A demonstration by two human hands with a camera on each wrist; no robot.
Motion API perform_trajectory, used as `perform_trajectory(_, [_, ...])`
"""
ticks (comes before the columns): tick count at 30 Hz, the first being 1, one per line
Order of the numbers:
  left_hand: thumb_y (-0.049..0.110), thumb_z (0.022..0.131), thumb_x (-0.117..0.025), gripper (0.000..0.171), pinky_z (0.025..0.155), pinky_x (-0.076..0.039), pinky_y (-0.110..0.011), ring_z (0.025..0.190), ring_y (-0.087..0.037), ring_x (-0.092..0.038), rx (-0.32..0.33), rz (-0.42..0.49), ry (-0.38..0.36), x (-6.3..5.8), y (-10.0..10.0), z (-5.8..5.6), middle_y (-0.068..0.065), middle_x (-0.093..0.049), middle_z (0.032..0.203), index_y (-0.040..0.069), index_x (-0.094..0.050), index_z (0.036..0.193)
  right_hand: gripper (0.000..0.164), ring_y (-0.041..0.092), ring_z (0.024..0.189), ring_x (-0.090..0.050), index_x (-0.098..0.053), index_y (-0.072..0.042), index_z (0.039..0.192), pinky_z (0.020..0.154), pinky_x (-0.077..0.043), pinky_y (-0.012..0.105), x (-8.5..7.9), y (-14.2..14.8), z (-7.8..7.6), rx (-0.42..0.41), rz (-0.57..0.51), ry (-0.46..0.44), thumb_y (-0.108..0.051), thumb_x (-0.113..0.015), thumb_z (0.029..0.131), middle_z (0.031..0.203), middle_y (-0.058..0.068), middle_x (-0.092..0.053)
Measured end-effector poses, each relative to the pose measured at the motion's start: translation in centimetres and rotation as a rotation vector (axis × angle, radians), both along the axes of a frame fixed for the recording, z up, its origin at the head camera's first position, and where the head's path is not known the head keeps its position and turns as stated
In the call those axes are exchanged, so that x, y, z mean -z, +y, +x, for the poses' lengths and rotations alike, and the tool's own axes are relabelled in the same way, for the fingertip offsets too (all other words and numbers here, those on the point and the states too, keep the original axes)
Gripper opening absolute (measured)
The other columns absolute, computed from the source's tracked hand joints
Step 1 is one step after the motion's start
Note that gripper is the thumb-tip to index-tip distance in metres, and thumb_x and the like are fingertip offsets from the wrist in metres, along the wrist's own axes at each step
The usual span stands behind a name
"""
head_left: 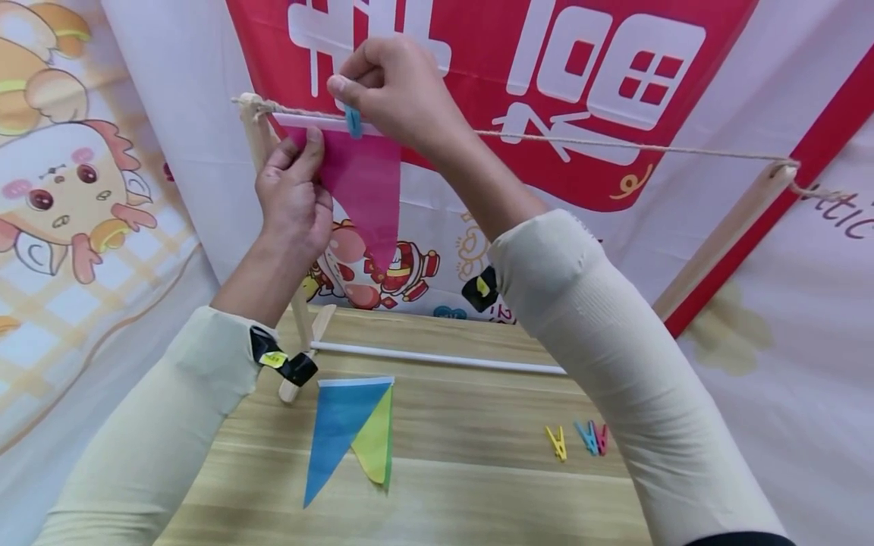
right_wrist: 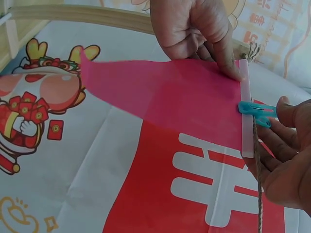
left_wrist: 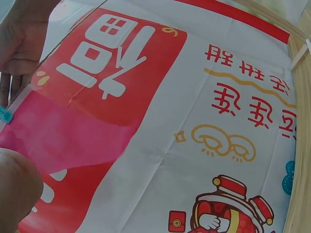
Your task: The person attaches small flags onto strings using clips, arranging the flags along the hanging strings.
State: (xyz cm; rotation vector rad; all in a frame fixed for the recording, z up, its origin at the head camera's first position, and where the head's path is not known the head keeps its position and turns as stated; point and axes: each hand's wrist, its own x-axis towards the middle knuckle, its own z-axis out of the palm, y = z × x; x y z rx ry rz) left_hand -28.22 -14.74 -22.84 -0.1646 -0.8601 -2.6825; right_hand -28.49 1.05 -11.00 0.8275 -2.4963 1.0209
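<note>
Head view, left hand (head_left: 293, 186): thumb and fingers pinching the pink pennant (head_left: 365, 178) by its white edge, right at the string (head_left: 614, 147)
Head view, right hand (head_left: 403, 91): fingers nearly together on a blue peg (head_left: 353, 123) on that edge
Head view, desk (head_left: 478, 485) count: one blue pennant (head_left: 344, 428), lime layers (head_left: 374, 447) underneath (can't tell how many), three loose pegs (head_left: 560, 447)
Left wrist view, fingers: mostly cropped, can't tell the gap
Right wrist view, peg handles: thumb one side, fingers the other, narrow gap

The right sleeve (head_left: 601, 326) hides the white rod's (head_left: 437, 358) right end. The left wrist view crops the blue clip (left_wrist: 5, 114).
</note>
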Motion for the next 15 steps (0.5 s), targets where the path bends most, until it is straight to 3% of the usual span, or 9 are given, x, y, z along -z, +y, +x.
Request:
perform_trajectory(7, [0.008,0.101,-0.080,0.042,0.114,-0.062,-0.028,0.139,-0.021,-0.071,-0.011,-0.005,0.036,0.11,0.17,-0.13,-0.006,-0.074,0.140,0.003,-0.075,0.142,0.040,0.009,0.110,-0.073,-0.077,-0.015,0.140,0.103,-0.061,0.016,-0.14,0.13,0.24,0.020,0.025,-0.019,-0.039,-0.077,0.108,0.131,0.002,-0.080])
perform_trajectory(15, [0.009,0.100,-0.082,0.039,0.113,-0.063,-0.028,0.139,-0.021,-0.071,-0.015,-0.025,0.030,0.35,0.33,-0.06,-0.006,-0.073,0.141,0.005,-0.077,0.138,0.051,0.011,0.120,-0.073,-0.072,-0.014,0.147,0.105,-0.061,0.017,-0.34,0.85,0.70,0.015,0.028,-0.010,-0.039,-0.082,0.104,0.141,0.002,-0.077])
